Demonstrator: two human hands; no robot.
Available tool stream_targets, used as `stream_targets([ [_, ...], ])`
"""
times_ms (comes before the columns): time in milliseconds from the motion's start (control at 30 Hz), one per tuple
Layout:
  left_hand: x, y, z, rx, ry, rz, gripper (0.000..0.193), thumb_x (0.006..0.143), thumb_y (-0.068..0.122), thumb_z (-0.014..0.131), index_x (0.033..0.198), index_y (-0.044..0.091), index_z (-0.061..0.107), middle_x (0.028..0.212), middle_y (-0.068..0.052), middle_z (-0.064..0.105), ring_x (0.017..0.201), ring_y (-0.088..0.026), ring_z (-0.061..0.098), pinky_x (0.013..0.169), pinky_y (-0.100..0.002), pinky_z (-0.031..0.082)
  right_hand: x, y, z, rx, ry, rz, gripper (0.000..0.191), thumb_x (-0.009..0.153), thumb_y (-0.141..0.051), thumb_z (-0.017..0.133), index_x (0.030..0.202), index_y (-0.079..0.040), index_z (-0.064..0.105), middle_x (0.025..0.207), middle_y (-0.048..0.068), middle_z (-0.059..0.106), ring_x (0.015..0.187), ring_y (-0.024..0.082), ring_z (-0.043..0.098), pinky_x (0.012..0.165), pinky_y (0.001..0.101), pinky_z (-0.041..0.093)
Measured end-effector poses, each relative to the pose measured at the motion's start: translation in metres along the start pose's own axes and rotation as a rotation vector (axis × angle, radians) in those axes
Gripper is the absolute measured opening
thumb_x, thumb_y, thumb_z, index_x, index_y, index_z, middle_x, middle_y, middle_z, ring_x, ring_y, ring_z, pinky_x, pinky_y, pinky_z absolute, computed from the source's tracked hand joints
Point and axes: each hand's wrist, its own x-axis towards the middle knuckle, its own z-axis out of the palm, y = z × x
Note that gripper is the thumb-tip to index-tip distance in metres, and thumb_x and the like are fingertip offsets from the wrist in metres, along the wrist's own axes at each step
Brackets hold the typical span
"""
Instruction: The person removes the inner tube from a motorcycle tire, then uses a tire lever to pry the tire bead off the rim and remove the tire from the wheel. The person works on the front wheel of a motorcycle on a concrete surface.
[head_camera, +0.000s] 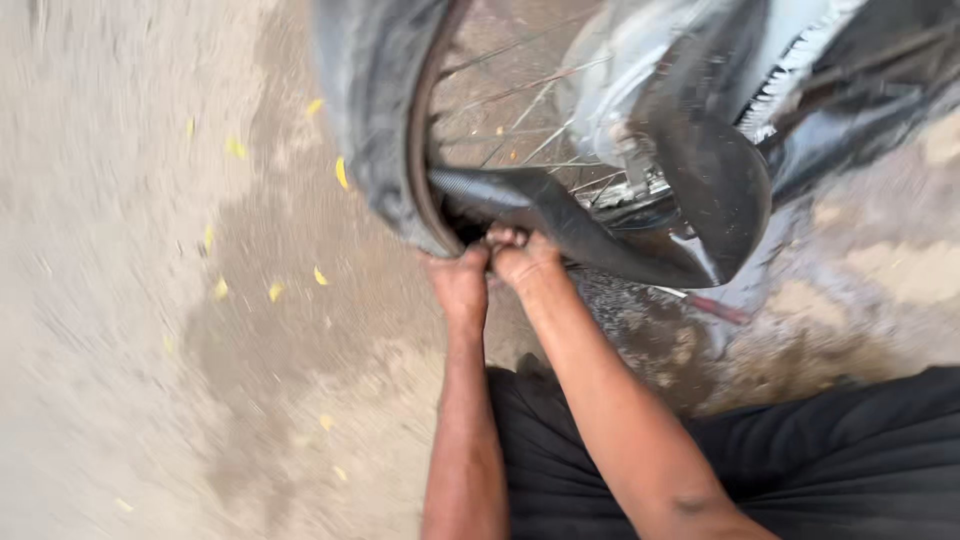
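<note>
Head view: both hands, left hand (458, 283) and right hand (520, 255), grasp the tyre (375, 120) over damp, leaf-flecked ground (150, 300).

A black rubber inner tube (560, 215) bulges loose out of the worn grey tyre (375, 110) on an upright spoked wheel, blurred.

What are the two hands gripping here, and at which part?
Both the left hand and right hand grip the black inner tube where it emerges at the bottom edge of the tyre.
</note>
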Motion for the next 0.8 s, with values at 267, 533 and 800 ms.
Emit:
stream_targets([
  [267, -0.027, 0.032, 0.021, 0.231, 0.354, -0.054, 0.093, 0.063, 0.012, 0.075, 0.145, -0.004, 0.033, 0.124, -0.030, 0.063, 0.112, -0.041, 0.064, 0.102, -0.048, 0.047, -0.007, -0.033, 0.015, -0.211, 0.096, 0.069, 0.032, 0.105, -0.021, 0.051, 0.077, -0.005, 0.055, 0.060, 0.003, 0.049, 0.045, 0.014, 0.042, 0.045, 0.0277, 0.041],
  [533, -0.019, 0.024, 0.020, 0.110, 0.304, -0.097, 0.088, 0.066, 0.012, 0.071, 0.145, -0.002, 0.034, 0.118, -0.025, 0.069, 0.109, -0.039, 0.070, 0.100, -0.044, 0.053, -0.007, -0.027, 0.037, -0.130, 0.149, 0.057, 0.033, 0.099, -0.028, 0.048, 0.071, -0.012, 0.049, 0.055, 0.003, 0.045, 0.039, 0.014, 0.035, 0.036, 0.0268, 0.033],
  [800, -0.007, -0.007, 0.014, 0.096, 0.225, -0.092, 0.106, 0.063, 0.014, 0.075, 0.154, -0.002, 0.021, 0.124, -0.029, 0.066, 0.112, -0.037, 0.067, 0.099, -0.045, 0.052, 0.028, -0.037, 0.005, -0.044, 0.024, 0.067, 0.035, 0.100, -0.025, 0.042, 0.067, -0.014, 0.046, 0.064, 0.007, 0.047, 0.041, 0.019, 0.037, 0.037, 0.0319, 0.036],
])
